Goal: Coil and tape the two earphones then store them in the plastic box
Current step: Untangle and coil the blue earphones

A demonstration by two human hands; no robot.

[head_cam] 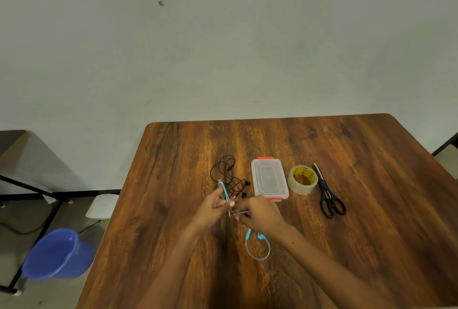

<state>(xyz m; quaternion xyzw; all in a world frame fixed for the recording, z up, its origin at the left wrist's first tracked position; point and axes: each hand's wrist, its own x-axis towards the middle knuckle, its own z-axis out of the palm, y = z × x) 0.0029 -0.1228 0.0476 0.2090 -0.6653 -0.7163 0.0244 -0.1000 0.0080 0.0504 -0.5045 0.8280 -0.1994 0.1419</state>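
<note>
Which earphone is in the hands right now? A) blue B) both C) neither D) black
A: both the left hand and right hand hold the blue earphone cable, while the black earphone lies loose on the table.

Far tabletop [272, 140] behind the row is lying open for passing. Black earphone [229, 177], plastic box [269, 179], tape roll [302, 179] and scissors [328, 197] are forming a row across the middle, with narrow gaps between them. Blue earphone [257, 246] loop is sitting near-center. Wide left and right tabletop margins are staying free of objects.
</note>
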